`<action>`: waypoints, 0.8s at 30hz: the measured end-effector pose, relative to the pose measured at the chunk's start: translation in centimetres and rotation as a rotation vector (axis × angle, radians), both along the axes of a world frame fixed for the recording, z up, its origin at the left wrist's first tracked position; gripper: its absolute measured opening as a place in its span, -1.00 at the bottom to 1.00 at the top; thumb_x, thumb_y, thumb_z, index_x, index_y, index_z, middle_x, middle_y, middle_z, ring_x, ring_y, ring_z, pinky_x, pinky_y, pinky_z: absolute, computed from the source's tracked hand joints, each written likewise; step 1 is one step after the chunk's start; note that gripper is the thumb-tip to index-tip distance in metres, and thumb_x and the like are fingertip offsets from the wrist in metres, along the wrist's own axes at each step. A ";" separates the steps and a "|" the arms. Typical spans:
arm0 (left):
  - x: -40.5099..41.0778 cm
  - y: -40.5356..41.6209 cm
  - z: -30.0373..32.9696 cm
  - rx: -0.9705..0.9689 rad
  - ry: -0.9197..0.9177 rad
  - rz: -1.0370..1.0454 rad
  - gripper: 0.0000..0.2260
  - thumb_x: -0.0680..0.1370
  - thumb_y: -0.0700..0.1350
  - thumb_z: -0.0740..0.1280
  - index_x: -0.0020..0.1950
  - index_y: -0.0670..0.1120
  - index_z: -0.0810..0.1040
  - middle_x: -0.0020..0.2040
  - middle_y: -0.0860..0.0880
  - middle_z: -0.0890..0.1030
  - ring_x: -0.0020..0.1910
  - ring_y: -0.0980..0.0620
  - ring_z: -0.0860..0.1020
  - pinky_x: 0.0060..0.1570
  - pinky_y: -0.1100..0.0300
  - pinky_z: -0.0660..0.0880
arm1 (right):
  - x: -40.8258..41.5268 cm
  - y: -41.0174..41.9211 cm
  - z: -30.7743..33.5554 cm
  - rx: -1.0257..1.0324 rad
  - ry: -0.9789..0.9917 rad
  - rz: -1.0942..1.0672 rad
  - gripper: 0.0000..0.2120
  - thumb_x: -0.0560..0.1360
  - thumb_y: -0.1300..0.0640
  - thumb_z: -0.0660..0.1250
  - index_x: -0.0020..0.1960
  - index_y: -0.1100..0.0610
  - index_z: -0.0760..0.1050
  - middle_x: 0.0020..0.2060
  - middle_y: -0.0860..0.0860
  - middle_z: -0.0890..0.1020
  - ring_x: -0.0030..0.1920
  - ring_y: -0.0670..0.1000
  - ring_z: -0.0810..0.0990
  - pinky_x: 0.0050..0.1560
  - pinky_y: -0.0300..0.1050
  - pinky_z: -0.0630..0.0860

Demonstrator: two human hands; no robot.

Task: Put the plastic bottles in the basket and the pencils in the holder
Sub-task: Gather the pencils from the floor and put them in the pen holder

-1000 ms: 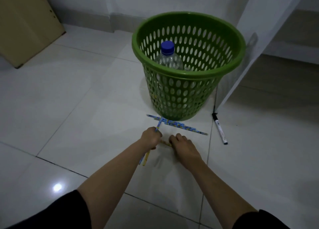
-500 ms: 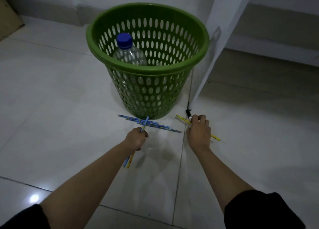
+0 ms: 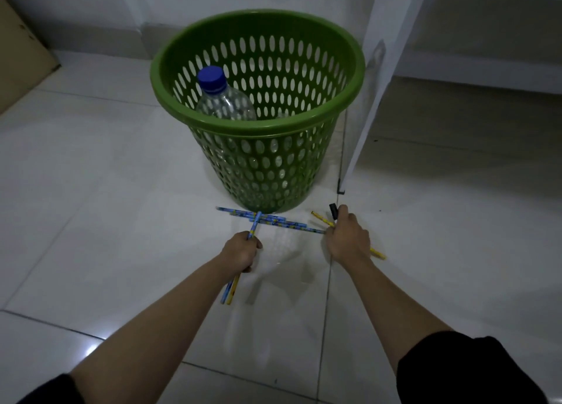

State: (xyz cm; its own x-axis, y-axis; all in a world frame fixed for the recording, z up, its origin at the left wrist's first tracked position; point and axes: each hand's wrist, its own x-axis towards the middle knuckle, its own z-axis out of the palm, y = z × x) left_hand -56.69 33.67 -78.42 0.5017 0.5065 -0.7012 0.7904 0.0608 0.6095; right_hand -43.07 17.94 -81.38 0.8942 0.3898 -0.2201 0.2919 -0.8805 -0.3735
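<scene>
A green perforated basket (image 3: 349,93) stands on the tiled floor with a clear plastic bottle (image 3: 225,99), blue cap up, inside it. Blue patterned pencils (image 3: 273,219) lie on the floor just in front of the basket. My left hand (image 3: 241,251) is shut on a blue pencil and a yellow one that stick out above and below the fist. My right hand (image 3: 348,238) is closed over a yellow pencil (image 3: 377,253) and covers most of a black-capped marker (image 3: 333,210). No pencil holder is in view.
A white upright panel (image 3: 374,99) stands right of the basket, its foot close to my right hand. A tan board (image 3: 21,53) leans at the far left. White wall and skirting run behind the basket.
My right hand moved from beside the left hand to the right, carrying the yellow pencil, and now rests over the marker. My left hand kept its pencils. The camera view shifted.
</scene>
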 end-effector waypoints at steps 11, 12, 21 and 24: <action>1.4 -2.6 2.1 -0.164 -0.100 0.202 -0.51 0.65 0.04 -0.13 0.01 -0.26 0.47 -0.35 -0.14 0.39 -0.46 -0.02 0.32 -0.43 0.17 0.34 | -6.6 5.8 2.7 0.579 0.535 -0.309 -0.75 0.57 0.11 0.13 0.03 0.24 0.51 -0.14 0.20 0.54 -0.13 0.16 0.52 -0.17 -0.06 0.39; 1.5 -2.7 2.2 -0.137 -0.106 0.206 -0.51 0.65 0.03 -0.11 0.05 -0.28 0.48 -0.28 -0.20 0.47 -0.41 -0.07 0.42 -0.34 0.13 0.43 | -7.4 6.5 2.8 0.632 0.612 -0.390 -0.70 0.58 0.09 0.13 0.09 0.27 0.52 -0.10 0.23 0.56 -0.10 0.20 0.56 -0.14 0.00 0.48; 0.8 -3.6 3.8 0.167 0.003 0.032 -0.67 0.61 -0.15 0.15 0.21 -0.36 0.51 0.22 -0.33 0.56 0.21 -0.26 0.55 0.22 -0.03 0.51 | -10.0 7.2 2.0 0.909 1.075 -0.636 -0.39 0.52 -0.26 0.20 0.17 0.30 0.54 -0.24 0.15 0.60 -0.20 0.13 0.59 -0.24 -0.08 0.50; 1.3 -4.1 4.3 0.182 0.002 0.026 -0.68 0.59 -0.18 0.17 0.21 -0.36 0.51 0.18 -0.33 0.59 0.17 -0.25 0.57 0.18 -0.02 0.53 | -9.1 6.5 2.1 0.925 1.047 -0.687 -0.55 0.52 -0.05 0.32 0.17 0.32 0.53 -0.14 0.24 0.62 -0.19 0.16 0.60 -0.24 -0.08 0.53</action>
